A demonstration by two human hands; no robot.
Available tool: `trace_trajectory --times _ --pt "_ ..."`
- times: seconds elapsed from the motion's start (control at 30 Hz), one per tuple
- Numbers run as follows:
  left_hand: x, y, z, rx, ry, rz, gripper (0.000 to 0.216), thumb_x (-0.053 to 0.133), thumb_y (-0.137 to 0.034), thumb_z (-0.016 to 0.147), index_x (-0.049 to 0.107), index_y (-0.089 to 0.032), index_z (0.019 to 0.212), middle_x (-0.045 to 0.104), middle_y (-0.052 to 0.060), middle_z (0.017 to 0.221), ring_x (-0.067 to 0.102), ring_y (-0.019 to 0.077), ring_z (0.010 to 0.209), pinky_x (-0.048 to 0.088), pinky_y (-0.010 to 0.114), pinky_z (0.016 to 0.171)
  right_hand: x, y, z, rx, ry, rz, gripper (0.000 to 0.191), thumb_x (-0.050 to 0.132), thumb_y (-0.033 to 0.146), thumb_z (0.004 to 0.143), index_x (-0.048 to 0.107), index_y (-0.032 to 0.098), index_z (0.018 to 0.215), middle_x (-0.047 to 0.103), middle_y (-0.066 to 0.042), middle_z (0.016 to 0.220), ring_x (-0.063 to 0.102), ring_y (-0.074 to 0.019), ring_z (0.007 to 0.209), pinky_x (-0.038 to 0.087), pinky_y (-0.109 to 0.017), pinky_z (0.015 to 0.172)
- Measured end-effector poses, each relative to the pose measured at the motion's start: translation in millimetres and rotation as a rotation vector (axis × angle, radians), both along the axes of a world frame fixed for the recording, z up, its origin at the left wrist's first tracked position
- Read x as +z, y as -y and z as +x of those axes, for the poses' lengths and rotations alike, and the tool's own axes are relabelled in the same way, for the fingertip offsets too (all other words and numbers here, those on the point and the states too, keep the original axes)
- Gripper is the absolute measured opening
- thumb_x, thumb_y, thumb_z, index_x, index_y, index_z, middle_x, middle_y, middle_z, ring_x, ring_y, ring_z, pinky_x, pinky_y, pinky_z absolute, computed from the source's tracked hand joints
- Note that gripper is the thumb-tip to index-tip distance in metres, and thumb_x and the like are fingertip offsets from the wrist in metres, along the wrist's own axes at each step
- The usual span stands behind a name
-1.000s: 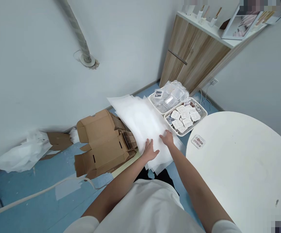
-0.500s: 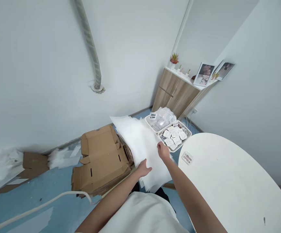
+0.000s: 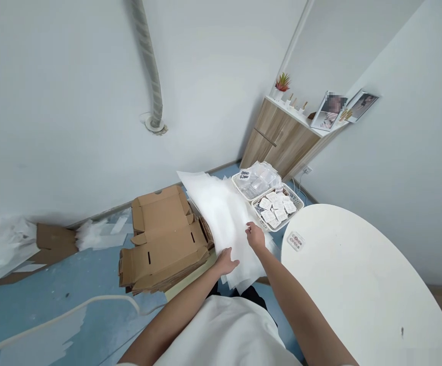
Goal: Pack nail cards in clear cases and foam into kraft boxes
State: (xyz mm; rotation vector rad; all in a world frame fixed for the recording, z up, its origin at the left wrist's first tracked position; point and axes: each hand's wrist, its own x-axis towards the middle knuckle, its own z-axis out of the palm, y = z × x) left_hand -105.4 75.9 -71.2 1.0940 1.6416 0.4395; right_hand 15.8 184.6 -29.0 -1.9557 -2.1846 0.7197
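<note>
A plain white top (image 3: 228, 333), softly creased across the front, covers the torso. Black trousers (image 3: 254, 296) — only partly visible — show beyond it. Forearms (image 3: 190, 300) and hands (image 3: 226, 262) (image 3: 256, 237) are bare.

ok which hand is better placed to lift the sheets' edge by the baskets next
Right, I'd say: the right hand is over the white sheets, close to the basket of cards. The left hand sits farther from that edge, nearer the flattened cardboard.
</note>
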Motion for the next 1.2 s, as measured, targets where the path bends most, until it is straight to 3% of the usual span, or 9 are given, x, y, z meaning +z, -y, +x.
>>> trace_trajectory --times 0.2,0.33,0.43,0.6,0.77,0.9,0.97,1.13,1.2 --pt "0.9 -2.8 9.3 0.002 -0.003 -0.037 0.071 0.057 -0.037 0.064 0.034 -0.012 0.127 0.028 0.013 0.139 0.022 0.0245 0.129 0.019 0.031 0.104 5.1 -4.9 6.7 -0.022 0.019 0.017 0.026 0.034 0.018 0.082 0.056 0.020 0.094 0.062 -0.006 0.089 0.056 -0.0169 0.082 0.039 -0.026 0.068" --pt "2.0 -5.0 14.3 -0.011 -0.013 -0.050 0.071 0.055 -0.038 0.067 0.031 -0.011 0.128 0.025 0.015 0.140 0.017 0.0252 0.130 0.018 0.034 0.104 7.1 -1.7 10.9 0.033 0.107 0.217 0.022 0.038 0.015 0.082 0.058 0.020 0.088 0.054 -0.008 0.113 0.045 -0.0223 0.108 0.031 -0.035 0.085" --pt "2.2 -6.0 15.4 0.000 -0.003 -0.053 0.068 0.054 -0.037 0.068 0.032 -0.013 0.127 0.026 0.013 0.140 0.016 0.0232 0.131 0.018 0.032 0.104 10.1 2.8 11.8 0.177 0.132 0.331 0.022 0.040 0.012 0.081 0.060 0.021 0.082 0.048 -0.007 0.121 0.036 -0.0243 0.115 0.024 -0.039 0.091" --pt "3.1 -6.0 16.1 0.010 -0.040 -0.035 0.062 0.054 -0.035 0.069 0.036 -0.013 0.124 0.033 0.012 0.136 0.024 0.0227 0.128 0.021 0.030 0.104 8.5 6.8 10.7 0.502 0.156 0.277 0.025 0.038 0.007 0.079 0.057 0.020 0.085 0.057 -0.009 0.101 0.048 -0.0213 0.093 0.028 -0.033 0.082" --pt "7.7 -5.2 17.8 0.057 -0.045 0.025 0.055 0.052 -0.033 0.073 0.038 -0.014 0.122 0.038 0.012 0.132 0.033 0.0230 0.123 0.026 0.031 0.102 0.3 3.9 10.5 0.200 0.225 0.117 0.030 0.030 0.003 0.079 0.052 0.018 0.095 0.062 -0.007 0.071 0.055 -0.0198 0.072 0.029 -0.033 0.076" --pt "12.0 -12.2 15.7 0.129 -0.027 0.106 0.059 0.054 -0.034 0.072 0.034 -0.017 0.125 0.037 0.010 0.132 0.034 0.0213 0.123 0.028 0.030 0.101 4.4 0.1 11.2 0.310 0.154 0.249 0.036 0.031 -0.001 0.077 0.053 0.021 0.097 0.066 -0.008 0.088 0.048 -0.0217 0.106 0.016 -0.041 0.094" --pt "14.0 -18.6 12.8 0.149 -0.058 0.138 0.061 0.055 -0.035 0.072 0.032 -0.017 0.126 0.031 0.010 0.136 0.027 0.0211 0.127 0.024 0.030 0.103 10.8 -1.3 11.8 0.383 0.105 0.283 0.037 0.032 0.001 0.079 0.055 0.021 0.098 0.065 -0.007 0.097 0.045 -0.0213 0.111 0.012 -0.043 0.097" --pt "18.8 -35.2 8.8 0.237 -0.166 0.095 0.065 0.049 -0.040 0.077 0.020 -0.020 0.132 0.007 0.009 0.144 0.011 0.0204 0.132 0.019 0.030 0.106 25.7 0.1 18.8 0.551 -0.030 0.240 0.040 0.031 0.006 0.081 0.055 0.021 0.109 0.054 -0.006 0.119 0.052 -0.0189 0.100 0.032 -0.034 0.090" --pt "20.7 -40.3 11.3 0.269 -0.172 0.070 0.067 0.046 -0.041 0.079 0.015 -0.018 0.133 0.003 0.011 0.145 0.008 0.0204 0.132 0.018 0.030 0.106 28.2 1.4 27.0 0.510 -0.044 0.222 0.043 0.030 0.006 0.080 0.054 0.021 0.112 0.051 -0.005 0.123 0.051 -0.0192 0.102 0.037 -0.033 0.087"
